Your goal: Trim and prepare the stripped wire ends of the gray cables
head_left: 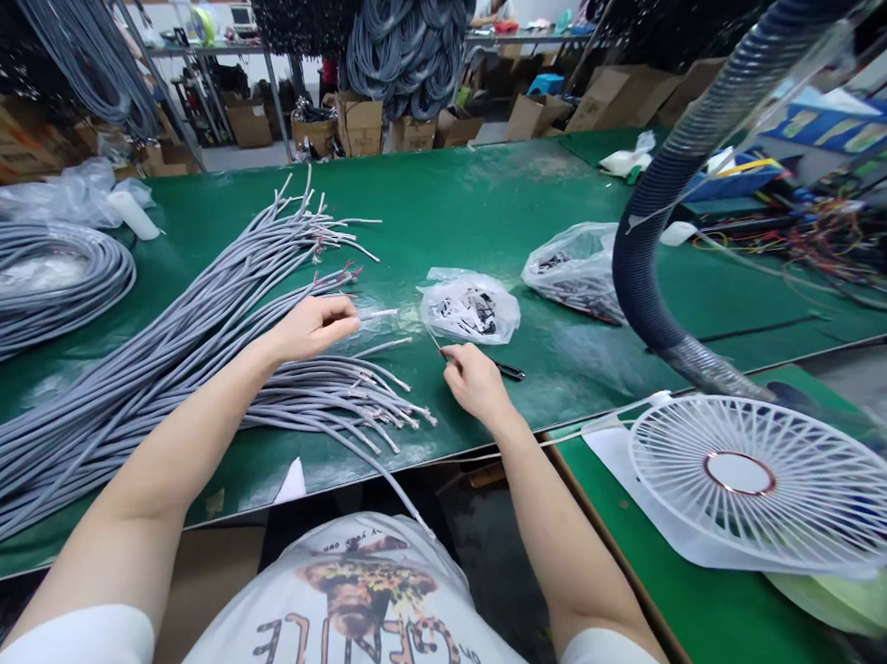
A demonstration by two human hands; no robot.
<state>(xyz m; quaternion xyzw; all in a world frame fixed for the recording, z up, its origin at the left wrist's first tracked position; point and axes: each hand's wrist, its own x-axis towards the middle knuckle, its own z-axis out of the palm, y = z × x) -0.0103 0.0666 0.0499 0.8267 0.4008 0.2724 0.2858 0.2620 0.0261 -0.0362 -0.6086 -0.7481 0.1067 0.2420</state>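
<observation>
My left hand (313, 326) is closed on the end of a grey cable (378, 314) whose stripped tip points right. It hovers over a long bundle of grey cables (187, 346) fanned across the green table (496, 205). My right hand (475, 379) is closed on a thin black-handled tool (507, 370), its fine tip angled up toward the cable end. A small clear bag of dark small parts (470, 309) lies just beyond both hands.
A second clear bag (575, 268) sits further right. A ribbed grey hose (670, 186) arcs down at right above a white fan (769, 482). A coil of grey cable (32, 287) lies far left. Cardboard boxes and hanging cables fill the back, where a person sits.
</observation>
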